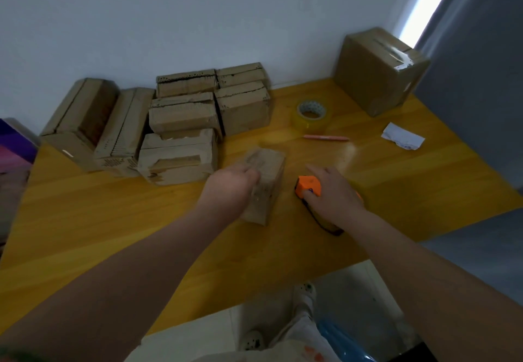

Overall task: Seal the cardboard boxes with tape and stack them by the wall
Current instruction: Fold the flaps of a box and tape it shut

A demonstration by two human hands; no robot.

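Observation:
A small cardboard box (267, 180) lies in the middle of the yellow table (113, 214). My left hand (230, 185) grips its left side and top. To its right, my right hand (332, 189) lies over an orange tape dispenser (308, 186) with a black frame, fingers curled round it. A roll of clear tape (311, 117) sits behind them. Several small boxes (181, 124) are stacked against the white wall at the back left. A larger taped box (376, 70) stands in the back right corner.
A pink pen (325, 137) lies just in front of the tape roll. A crumpled white paper (402, 136) sits at the right. The table's front edge runs diagonally above my feet (304, 293). A purple object (14, 146) is at the far left.

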